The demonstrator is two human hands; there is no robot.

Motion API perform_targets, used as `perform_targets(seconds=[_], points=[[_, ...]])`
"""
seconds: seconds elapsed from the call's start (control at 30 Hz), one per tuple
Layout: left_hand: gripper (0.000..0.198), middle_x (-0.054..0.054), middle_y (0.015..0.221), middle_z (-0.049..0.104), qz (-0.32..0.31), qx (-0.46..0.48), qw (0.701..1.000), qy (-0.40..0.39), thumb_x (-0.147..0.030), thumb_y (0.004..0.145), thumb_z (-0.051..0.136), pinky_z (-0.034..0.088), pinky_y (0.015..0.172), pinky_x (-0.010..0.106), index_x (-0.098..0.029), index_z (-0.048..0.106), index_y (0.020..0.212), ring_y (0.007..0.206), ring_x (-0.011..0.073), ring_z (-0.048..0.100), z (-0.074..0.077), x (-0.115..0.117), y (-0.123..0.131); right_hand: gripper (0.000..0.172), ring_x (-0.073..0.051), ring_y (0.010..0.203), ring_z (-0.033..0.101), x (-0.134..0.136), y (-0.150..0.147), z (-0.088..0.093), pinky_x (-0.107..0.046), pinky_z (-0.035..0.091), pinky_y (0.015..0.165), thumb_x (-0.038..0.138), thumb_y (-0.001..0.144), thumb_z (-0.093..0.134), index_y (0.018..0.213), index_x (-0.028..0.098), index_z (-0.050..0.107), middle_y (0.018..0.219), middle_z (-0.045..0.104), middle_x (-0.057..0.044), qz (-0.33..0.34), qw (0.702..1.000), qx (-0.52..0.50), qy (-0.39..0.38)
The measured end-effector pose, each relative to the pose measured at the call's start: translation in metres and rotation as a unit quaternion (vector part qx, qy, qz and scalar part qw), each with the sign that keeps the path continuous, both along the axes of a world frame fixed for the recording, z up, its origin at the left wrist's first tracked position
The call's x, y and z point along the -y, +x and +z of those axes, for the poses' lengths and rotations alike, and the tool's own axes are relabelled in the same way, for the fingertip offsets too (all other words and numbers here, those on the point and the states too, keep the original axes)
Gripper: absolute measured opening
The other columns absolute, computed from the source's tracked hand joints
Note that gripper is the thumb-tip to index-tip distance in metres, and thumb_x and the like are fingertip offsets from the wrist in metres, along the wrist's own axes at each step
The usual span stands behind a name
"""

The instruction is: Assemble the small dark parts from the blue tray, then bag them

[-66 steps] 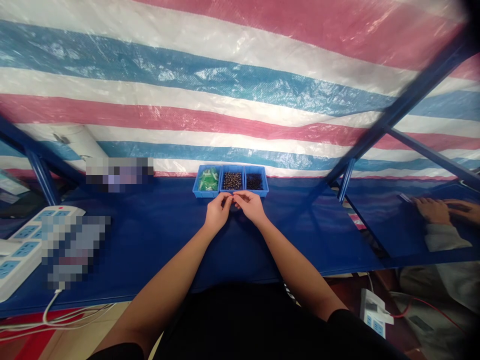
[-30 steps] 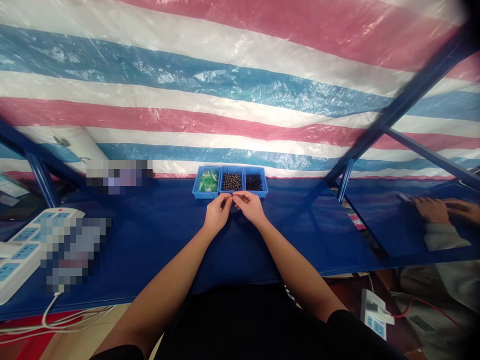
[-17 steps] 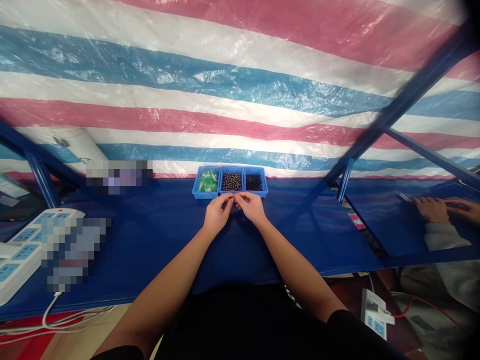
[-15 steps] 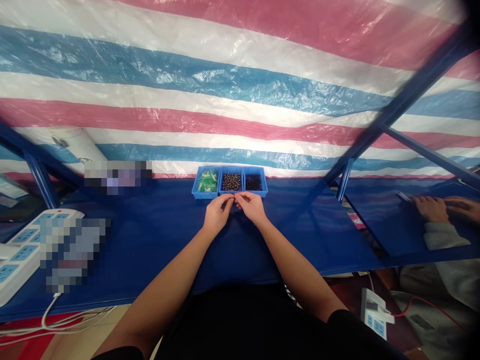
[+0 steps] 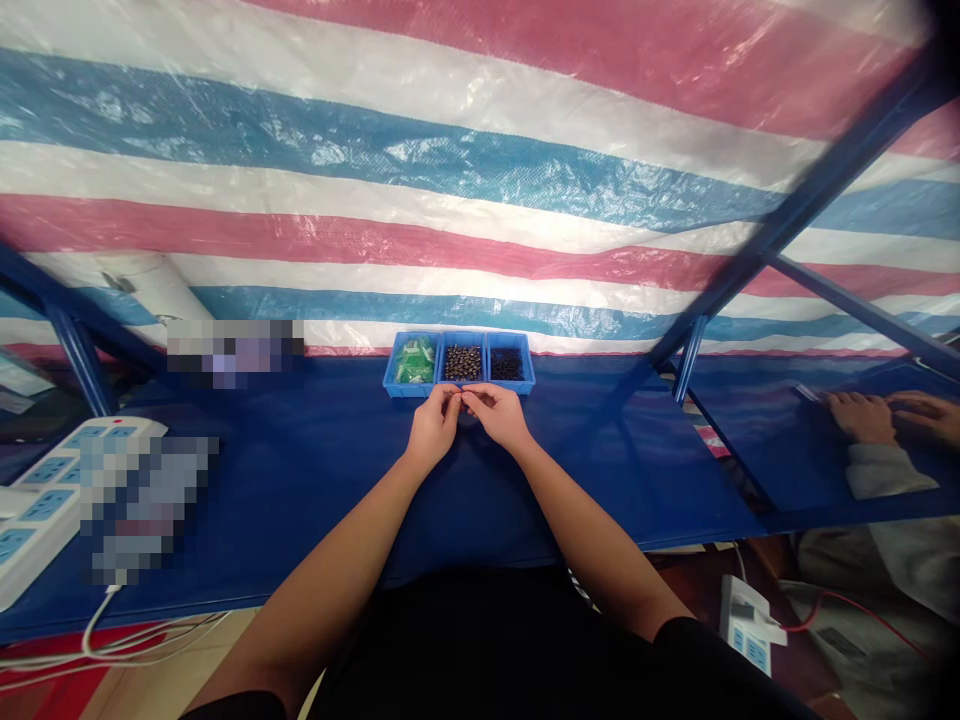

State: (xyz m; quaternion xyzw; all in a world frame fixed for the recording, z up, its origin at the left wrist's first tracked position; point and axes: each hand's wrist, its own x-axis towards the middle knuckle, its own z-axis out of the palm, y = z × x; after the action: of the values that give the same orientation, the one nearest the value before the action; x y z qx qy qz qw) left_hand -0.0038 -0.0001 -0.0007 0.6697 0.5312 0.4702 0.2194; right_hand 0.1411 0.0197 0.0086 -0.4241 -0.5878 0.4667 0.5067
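Head view. Left hand and right hand at centre of the frame, just below the bins, both bare and neither open flat. Fingers curled inward, with the fingertips of both hands pinched together and touching at the middle. A firm, small pinch rather than a full clench; anything held between the fingertips too small to tell. Nearest things to both hands: the bins, just beyond the fingers and apparently not touched.

Count: two hands, three blue plastic bins, two white power strips. Left bin filled with green-tinted clear packets, exact number hidden. Middle bin heaped with small dark and brassy parts, and right bin with small black parts, both too many and too small to count. All three bins side by side in one touching row, at centre of the frame, along the far edge of the navy blue table cover.

Behind, a red, white and blue striped tarp across the upper frame. Left power strip at left edge, on the cover; second power strip on the floor at lower right. At far right, a co-worker's hands and pale sleeve, well apart, past a blue steel upright.
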Motion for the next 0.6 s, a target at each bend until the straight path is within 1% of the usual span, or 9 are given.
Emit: perform_targets(seconds=[0.1, 0.23, 0.3, 0.4, 0.53, 0.6], points=[[0.024, 0.002, 0.087, 0.071, -0.002, -0.003, 1.000, -0.004, -0.038, 0.093, 0.048, 0.050, 0.073, 0.027, -0.023, 0.055, 0.110, 0.077, 0.0154, 0.067, 0.0014, 0.0007, 0.0006, 0.031, -0.016, 0.066, 0.064, -0.0026, 0.0013, -0.0027, -0.029, 0.055, 0.065, 0.044, 0.079, 0.066, 0.093, 0.018, 0.074, 0.079, 0.072, -0.005, -0.001, 1.000, 0.003, -0.003], [0.022, 0.002, 0.089, 0.071, -0.004, -0.008, 1.000, 0.000, -0.038, 0.093, 0.048, 0.051, 0.073, 0.026, -0.023, 0.057, 0.107, 0.077, 0.0151, 0.067, 0.0009, 0.0002, 0.0004, 0.032, -0.016, 0.065, 0.064, -0.0033, 0.0015, -0.0042, -0.029, 0.054, 0.063, 0.046, 0.080, 0.065, 0.091, 0.017, 0.074, 0.079, 0.072, -0.006, 0.003, 1.000, 0.004, -0.018], [0.022, 0.002, 0.088, 0.071, -0.008, -0.010, 1.000, -0.001, -0.038, 0.094, 0.047, 0.051, 0.072, 0.026, -0.022, 0.058, 0.104, 0.077, 0.0153, 0.067, -0.0007, -0.0007, -0.0005, 0.032, -0.016, 0.065, 0.064, -0.0019, 0.0009, -0.0029, -0.028, 0.055, 0.063, 0.045, 0.080, 0.065, 0.092, 0.017, 0.073, 0.079, 0.071, -0.006, 0.002, 1.000, -0.003, -0.019], [0.023, 0.001, 0.082, 0.069, -0.002, -0.012, 1.000, -0.002, -0.040, 0.095, 0.044, 0.050, 0.071, 0.026, -0.023, 0.058, 0.101, 0.074, 0.0151, 0.066, -0.0025, -0.0016, -0.0019, 0.033, -0.016, 0.067, 0.065, 0.0007, 0.0000, 0.0001, -0.028, 0.055, 0.065, 0.043, 0.078, 0.067, 0.098, 0.018, 0.072, 0.079, 0.071, -0.005, -0.001, 1.000, -0.011, -0.010], [0.024, 0.001, 0.082, 0.069, 0.006, -0.010, 1.000, 0.000, -0.040, 0.095, 0.044, 0.050, 0.071, 0.026, -0.022, 0.059, 0.103, 0.074, 0.0148, 0.066, -0.0013, -0.0008, -0.0018, 0.032, -0.016, 0.068, 0.065, 0.0007, -0.0002, 0.0008, -0.028, 0.055, 0.066, 0.042, 0.076, 0.069, 0.096, 0.017, 0.072, 0.081, 0.071, -0.006, 0.000, 1.000, -0.013, -0.009], [0.024, 0.001, 0.084, 0.070, 0.011, -0.014, 1.000, -0.001, -0.039, 0.094, 0.047, 0.049, 0.071, 0.025, -0.023, 0.058, 0.107, 0.074, 0.0146, 0.066, 0.0003, 0.0001, -0.0010, 0.032, -0.016, 0.067, 0.064, -0.0011, 0.0000, -0.0009, -0.028, 0.055, 0.065, 0.042, 0.076, 0.069, 0.095, 0.017, 0.073, 0.081, 0.071, -0.006, -0.002, 1.000, -0.025, -0.018]])
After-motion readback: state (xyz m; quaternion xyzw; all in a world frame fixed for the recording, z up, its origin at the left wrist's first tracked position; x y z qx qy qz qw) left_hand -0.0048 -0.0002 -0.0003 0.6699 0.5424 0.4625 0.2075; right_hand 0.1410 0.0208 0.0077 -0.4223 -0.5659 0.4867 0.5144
